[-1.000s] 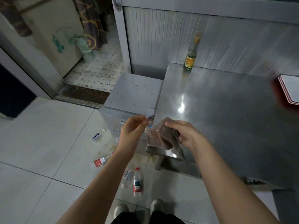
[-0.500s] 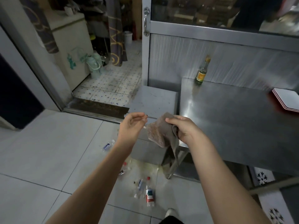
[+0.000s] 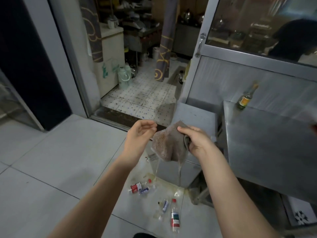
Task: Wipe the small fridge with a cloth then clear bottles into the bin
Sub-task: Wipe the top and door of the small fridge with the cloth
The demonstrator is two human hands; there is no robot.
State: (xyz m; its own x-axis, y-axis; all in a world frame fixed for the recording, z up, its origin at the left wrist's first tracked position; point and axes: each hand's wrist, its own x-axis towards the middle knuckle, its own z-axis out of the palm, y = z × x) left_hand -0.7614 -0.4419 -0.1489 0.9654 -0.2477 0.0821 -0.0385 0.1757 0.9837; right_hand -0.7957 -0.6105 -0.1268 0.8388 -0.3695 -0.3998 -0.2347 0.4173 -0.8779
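Observation:
A brown-grey cloth point(image 3: 169, 145) hangs from my right hand point(image 3: 197, 141), which grips its right edge in front of me. My left hand point(image 3: 139, 134) hovers just left of the cloth, fingers loosely curled and apart, holding nothing. Behind the cloth stands the small grey fridge point(image 3: 193, 115), its flat top partly hidden by the cloth and my right hand. Several plastic bottles lie on the floor below: a red-labelled one point(image 3: 136, 187), a blue-labelled one point(image 3: 145, 190), a small one point(image 3: 164, 205) and an upright-looking red-capped one point(image 3: 175, 217).
A steel table point(image 3: 267, 140) stands right of the fridge with a dark glass bottle point(image 3: 244, 99) at its back corner. A yellowish wet stain point(image 3: 169, 186) spreads on the floor tiles by the fridge. An open doorway point(image 3: 137, 93) leads to a tiled kitchen.
The view has tilted upward, showing more of the doorway and glass cabinet. Both hands stay close together with the cloth still held in the right one.

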